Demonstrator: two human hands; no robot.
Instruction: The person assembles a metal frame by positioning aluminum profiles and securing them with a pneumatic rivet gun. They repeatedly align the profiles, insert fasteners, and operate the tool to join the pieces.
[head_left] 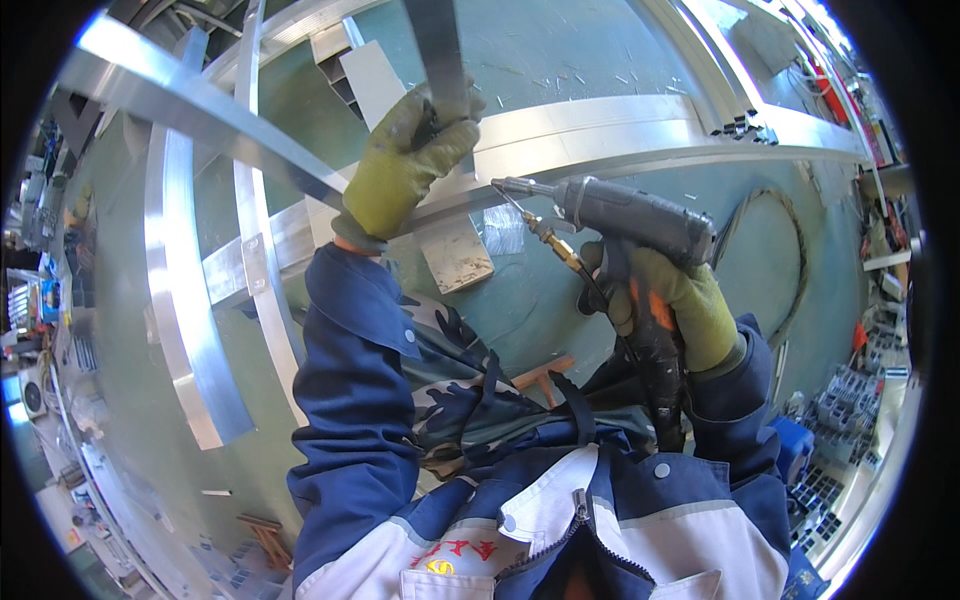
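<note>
My left hand (410,150), in a yellow-green work glove, is closed around the lower part of a flat grey metal bar (436,45) that rises toward the far edge. Below it runs a long silver aluminium beam (600,140). In my gloved right hand (690,300) is a dark grey pistol-shaped rivet gun (640,215) with an orange patch on its grip. Its nozzle points left, just short of my left wrist and near the beam. A thin black hose with a brass fitting (555,245) slants under the nozzle; its attachment is hidden by my fingers.
More aluminium bars (185,290) form a frame at left. A pale block (455,250) sits under the beam. Thin metal bits (570,75) litter the green floor beyond. At right lie a coiled hose (800,250) and stacked profile pieces (850,410). A small wooden stool (545,375) shows between my legs.
</note>
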